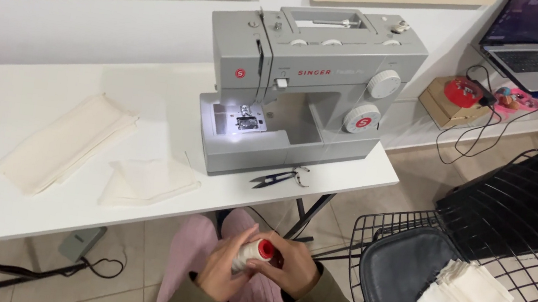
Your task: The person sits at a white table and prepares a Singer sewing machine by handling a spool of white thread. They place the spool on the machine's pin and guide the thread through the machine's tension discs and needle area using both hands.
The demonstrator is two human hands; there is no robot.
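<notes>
A white table (12,207) carries a grey sewing machine (305,86), thread snips (277,178) and folded cream cloth (66,141).

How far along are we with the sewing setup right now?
Done: the sewing machine sits on the table with its lamp lit, folded cloth and snips laid out. In hand: both hands, left and right, hold a thread spool over the lap. Left: no cloth lies under the needle yet.

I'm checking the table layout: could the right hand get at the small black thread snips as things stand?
Probably not at once: the right hand is wrapped around the white thread spool with red core, though the small black thread snips lie unobstructed near the table edge.
</notes>
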